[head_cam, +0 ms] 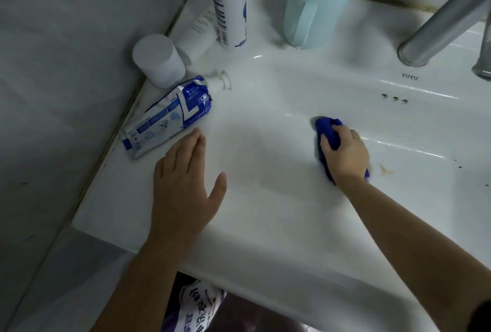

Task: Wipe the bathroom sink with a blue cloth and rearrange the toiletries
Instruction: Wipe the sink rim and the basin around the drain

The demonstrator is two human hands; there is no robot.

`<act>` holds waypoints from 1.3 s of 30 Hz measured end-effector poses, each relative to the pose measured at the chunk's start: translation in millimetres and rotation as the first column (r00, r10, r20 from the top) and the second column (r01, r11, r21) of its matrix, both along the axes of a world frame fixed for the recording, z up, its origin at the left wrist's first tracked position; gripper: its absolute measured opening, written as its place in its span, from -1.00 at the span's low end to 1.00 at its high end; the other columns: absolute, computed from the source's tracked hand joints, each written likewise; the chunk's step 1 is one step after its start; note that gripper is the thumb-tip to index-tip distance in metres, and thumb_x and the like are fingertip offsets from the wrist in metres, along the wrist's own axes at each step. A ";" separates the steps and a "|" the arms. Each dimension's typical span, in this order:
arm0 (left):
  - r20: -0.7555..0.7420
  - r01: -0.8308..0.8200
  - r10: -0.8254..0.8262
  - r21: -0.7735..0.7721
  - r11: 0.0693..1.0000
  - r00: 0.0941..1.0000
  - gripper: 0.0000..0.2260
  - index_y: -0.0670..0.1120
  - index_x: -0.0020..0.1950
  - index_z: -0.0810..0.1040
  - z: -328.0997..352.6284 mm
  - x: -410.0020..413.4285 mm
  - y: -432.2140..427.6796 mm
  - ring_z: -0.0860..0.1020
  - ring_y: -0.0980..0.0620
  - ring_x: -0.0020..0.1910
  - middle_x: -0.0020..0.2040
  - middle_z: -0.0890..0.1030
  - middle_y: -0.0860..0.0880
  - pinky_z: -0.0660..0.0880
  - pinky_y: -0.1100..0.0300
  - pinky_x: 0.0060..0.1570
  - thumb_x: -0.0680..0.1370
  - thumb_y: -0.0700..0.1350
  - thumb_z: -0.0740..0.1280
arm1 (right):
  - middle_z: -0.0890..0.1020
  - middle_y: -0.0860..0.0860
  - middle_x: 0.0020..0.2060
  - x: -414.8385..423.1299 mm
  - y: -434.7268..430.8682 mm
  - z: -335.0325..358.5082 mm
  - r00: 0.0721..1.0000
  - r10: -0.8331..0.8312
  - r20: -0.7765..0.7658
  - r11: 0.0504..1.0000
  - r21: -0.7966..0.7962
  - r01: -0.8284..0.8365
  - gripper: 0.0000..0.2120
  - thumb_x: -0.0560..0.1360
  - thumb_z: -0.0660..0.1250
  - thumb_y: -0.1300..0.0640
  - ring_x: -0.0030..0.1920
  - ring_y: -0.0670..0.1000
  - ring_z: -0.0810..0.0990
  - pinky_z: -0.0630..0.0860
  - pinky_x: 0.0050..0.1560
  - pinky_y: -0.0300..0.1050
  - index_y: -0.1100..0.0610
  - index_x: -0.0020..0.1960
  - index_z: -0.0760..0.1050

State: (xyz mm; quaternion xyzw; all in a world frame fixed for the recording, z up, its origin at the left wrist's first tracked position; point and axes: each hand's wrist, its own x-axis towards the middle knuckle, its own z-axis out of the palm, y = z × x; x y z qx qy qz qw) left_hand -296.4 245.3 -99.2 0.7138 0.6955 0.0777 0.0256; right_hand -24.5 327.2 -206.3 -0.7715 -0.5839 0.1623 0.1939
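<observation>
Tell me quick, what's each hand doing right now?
Left hand: open, fingers straight, above the white ceramic sink, holding nothing.
Right hand: gripping the bunched blue cloth against the sink.

R hand (345, 153) grips blue cloth (328, 129) on sink (265, 198); L hand (183, 180) flat nr toothpaste (170, 116).
</observation>
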 end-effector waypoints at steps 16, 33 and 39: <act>0.058 0.018 -0.019 0.019 1.000 0.998 -0.43 -0.23 0.38 0.34 -1.3 -3.2 0.9 0.29 -0.07 0.32 0.37 0.39 -0.18 0.25 0.03 0.21 0.47 0.08 0.11 | 0.58 0.16 0.05 -73.7 -4.6 12.1 0.970 0.183 -0.161 0.982 -0.025 -0.189 -0.67 0.49 0.30 0.01 0.04 0.20 0.54 0.39 -0.04 -0.06 0.16 0.18 0.49; 0.096 0.039 -0.033 -0.060 0.997 0.995 -0.45 -0.25 0.35 0.37 5.9 -2.2 -1.4 0.35 -0.14 0.31 0.36 0.39 -0.20 0.34 -0.05 0.20 0.47 0.06 0.11 | 0.54 -0.08 -0.15 -73.1 -78.6 69.6 0.700 0.430 -0.569 0.671 -0.318 -0.670 -0.75 0.43 0.40 0.09 -0.13 -0.04 0.51 0.36 -0.11 -0.26 0.07 0.10 0.52; 0.150 0.288 -0.286 0.011 0.958 0.946 -0.50 -0.27 0.28 0.45 16.1 43.1 8.2 0.41 -0.15 0.25 0.27 0.48 -0.21 0.36 0.01 0.16 0.47 0.04 0.16 | 0.58 -0.12 -0.19 26.0 -115.3 93.1 0.852 0.244 -0.463 0.809 -0.387 -0.442 -0.81 0.45 0.37 0.10 -0.15 -0.05 0.56 0.40 -0.16 -0.39 -0.05 0.05 0.49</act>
